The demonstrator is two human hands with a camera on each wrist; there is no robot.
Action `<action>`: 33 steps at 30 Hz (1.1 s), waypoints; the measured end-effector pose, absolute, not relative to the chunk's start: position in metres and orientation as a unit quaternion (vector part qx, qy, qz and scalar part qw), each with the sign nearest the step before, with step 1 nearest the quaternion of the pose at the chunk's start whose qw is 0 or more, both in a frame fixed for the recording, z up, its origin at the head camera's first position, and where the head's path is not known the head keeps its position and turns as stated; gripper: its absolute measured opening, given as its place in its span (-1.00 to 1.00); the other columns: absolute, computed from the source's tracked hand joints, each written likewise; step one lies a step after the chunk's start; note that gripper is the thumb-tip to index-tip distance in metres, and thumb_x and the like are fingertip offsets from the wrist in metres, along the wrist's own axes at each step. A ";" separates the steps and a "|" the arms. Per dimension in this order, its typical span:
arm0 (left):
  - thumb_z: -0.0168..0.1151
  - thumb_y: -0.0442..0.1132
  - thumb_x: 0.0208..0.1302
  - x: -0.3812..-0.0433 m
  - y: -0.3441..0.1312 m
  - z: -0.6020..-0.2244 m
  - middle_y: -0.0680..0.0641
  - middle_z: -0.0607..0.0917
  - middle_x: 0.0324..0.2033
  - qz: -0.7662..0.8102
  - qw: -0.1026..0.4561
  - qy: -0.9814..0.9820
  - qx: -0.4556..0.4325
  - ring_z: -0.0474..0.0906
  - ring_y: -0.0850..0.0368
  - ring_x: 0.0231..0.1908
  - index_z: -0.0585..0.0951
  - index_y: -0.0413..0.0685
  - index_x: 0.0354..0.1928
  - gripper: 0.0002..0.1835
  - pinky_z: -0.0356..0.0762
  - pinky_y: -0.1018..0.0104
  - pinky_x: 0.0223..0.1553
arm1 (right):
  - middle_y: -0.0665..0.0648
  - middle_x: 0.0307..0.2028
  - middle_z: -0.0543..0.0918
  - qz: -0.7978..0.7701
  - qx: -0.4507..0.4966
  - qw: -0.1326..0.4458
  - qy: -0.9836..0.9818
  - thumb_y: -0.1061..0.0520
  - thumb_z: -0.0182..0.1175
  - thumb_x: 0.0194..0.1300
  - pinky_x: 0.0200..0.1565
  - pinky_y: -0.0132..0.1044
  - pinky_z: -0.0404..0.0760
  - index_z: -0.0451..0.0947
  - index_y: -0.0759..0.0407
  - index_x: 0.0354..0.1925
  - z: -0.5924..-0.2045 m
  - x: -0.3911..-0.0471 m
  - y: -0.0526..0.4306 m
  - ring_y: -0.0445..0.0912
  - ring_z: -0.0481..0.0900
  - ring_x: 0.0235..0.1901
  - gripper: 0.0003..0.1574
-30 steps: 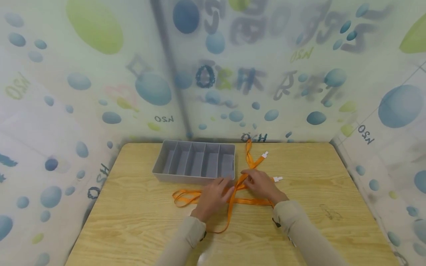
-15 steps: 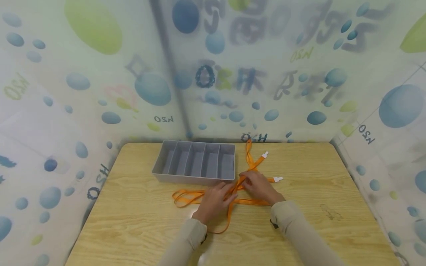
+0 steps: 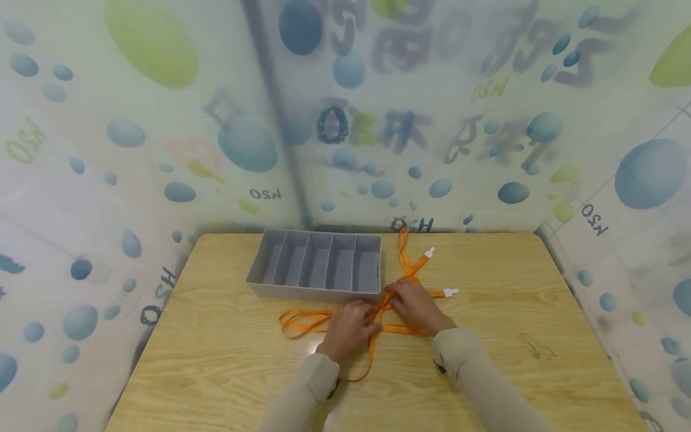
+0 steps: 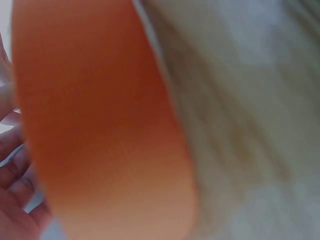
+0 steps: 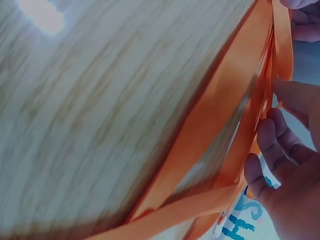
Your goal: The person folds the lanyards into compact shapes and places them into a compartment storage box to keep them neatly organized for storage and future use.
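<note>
Orange lanyards [image 3: 402, 329] lie crossed and looped in front of a grey divided tray, with two white clips [image 3: 450, 292] at their right ends. My right hand [image 3: 415, 305] pinches the bundled straps by the tray's front right corner. In the right wrist view its thumb and fingers [image 5: 267, 135] close on the orange strap [image 5: 215, 110]. My left hand [image 3: 348, 329] holds the straps just left of it, thumb toward the right hand; its fingertips are partly hidden. In the left wrist view a blurred orange strap [image 4: 105, 120] fills much of the picture, beside curled fingers [image 4: 17, 170].
The grey tray [image 3: 313, 293] has several compartments and stands at the back of the wooden table [image 3: 216, 360]. A patterned wall [image 3: 345, 180] rises behind the table, with others at both sides. One lanyard loop [image 3: 403, 237] reaches the table's back edge.
My right hand has shifted slightly left and down with the straps. The left hand has moved down a little, and its fingers have closed in on the bundle.
</note>
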State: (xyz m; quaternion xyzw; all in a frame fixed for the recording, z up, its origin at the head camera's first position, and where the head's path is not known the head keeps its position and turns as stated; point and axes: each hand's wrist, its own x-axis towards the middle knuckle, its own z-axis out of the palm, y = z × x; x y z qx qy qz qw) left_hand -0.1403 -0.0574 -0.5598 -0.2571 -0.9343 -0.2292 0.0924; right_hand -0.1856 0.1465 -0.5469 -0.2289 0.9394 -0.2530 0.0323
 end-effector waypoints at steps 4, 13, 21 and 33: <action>0.57 0.00 0.00 -0.142 -0.056 -0.561 0.10 0.64 -0.43 -0.226 0.075 -0.938 -0.253 0.47 0.26 -0.47 0.75 0.03 -0.22 -0.67 0.44 0.36 -0.49 | 0.12 -0.23 0.68 -0.255 -0.229 0.021 0.939 0.30 0.29 0.25 -0.10 -0.06 0.59 0.68 0.24 -0.03 -0.548 -0.185 0.144 -0.01 0.61 -0.23 -0.71; 0.52 -0.20 0.05 -0.148 -0.058 -0.566 0.15 0.51 -0.53 -0.267 0.046 -0.925 -0.266 0.39 0.28 -0.50 0.73 -0.04 -0.31 -0.82 0.38 0.42 -0.46 | 0.06 -0.33 0.63 -0.250 -0.234 0.002 0.939 0.29 0.29 0.26 -0.16 -0.05 0.55 0.70 0.18 -0.11 -0.555 -0.181 0.142 -0.03 0.57 -0.31 -0.79; 0.41 -0.37 0.09 -0.150 -0.061 -0.570 0.11 0.62 -0.51 -0.303 0.051 -0.912 -0.271 0.48 0.29 -0.48 0.74 -0.08 -0.33 -0.91 0.47 0.43 -0.41 | 0.09 -0.32 0.66 -0.254 -0.236 -0.013 0.938 0.29 0.31 0.24 -0.17 -0.02 0.57 0.70 0.21 -0.11 -0.552 -0.178 0.142 0.00 0.60 -0.30 -0.78; 0.39 -0.40 0.11 -0.147 -0.060 -0.567 0.05 0.68 -0.45 -0.335 0.059 -0.904 -0.259 0.52 0.25 -0.45 0.76 -0.14 -0.27 -0.87 0.50 0.42 -0.39 | 0.03 -0.40 0.61 -0.282 -0.230 -0.024 0.931 0.32 0.33 0.20 -0.27 -0.14 0.55 0.71 0.22 -0.14 -0.558 -0.178 0.143 -0.08 0.54 -0.40 -0.78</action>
